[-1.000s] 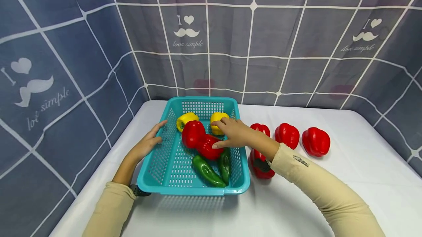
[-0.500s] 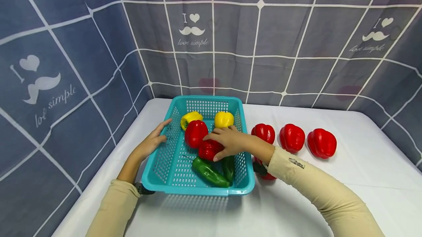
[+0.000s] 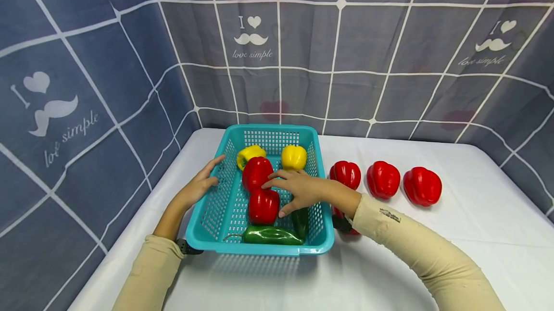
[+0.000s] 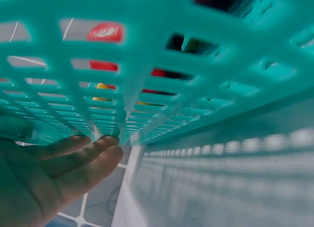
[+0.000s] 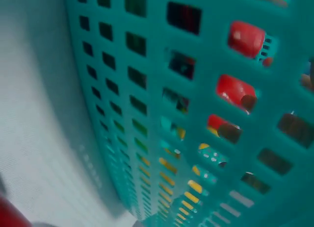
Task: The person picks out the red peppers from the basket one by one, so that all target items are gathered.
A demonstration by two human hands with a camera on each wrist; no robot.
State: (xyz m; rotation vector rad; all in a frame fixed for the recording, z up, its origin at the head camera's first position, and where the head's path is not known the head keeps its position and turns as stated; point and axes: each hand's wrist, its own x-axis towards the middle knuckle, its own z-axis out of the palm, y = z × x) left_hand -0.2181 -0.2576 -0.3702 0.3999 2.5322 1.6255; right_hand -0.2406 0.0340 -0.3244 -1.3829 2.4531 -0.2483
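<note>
A turquoise basket (image 3: pixel 259 252) holds two yellow bell peppers (image 3: pixel 294 157) at the back, two red bell peppers in the middle and two long green peppers (image 3: pixel 272 235) toward the front. My right hand (image 3: pixel 303 189) is over the basket's right part, fingers spread and relaxed. Its fingertips are beside the nearer red bell pepper (image 3: pixel 263 206) and close to the farther one (image 3: pixel 257 174); contact is unclear. It partly covers the upright green pepper (image 3: pixel 300 222). My left hand (image 3: pixel 196 188) rests at the basket's left side, its fingers (image 4: pixel 83 173) straight along the outer wall in the left wrist view.
Three red bell peppers (image 3: pixel 383 180) stand in a row on the white tablecloth (image 3: pixel 467 215) right of the basket. Another red pepper (image 3: pixel 339 212) is mostly hidden beneath my right wrist. A grey checked curtain (image 3: pixel 303 94) closes off the back and left.
The nearer red bell pepper has moved left and toward me in the basket. One green pepper has turned to lie crosswise along the front. My right hand has come off the red pepper.
</note>
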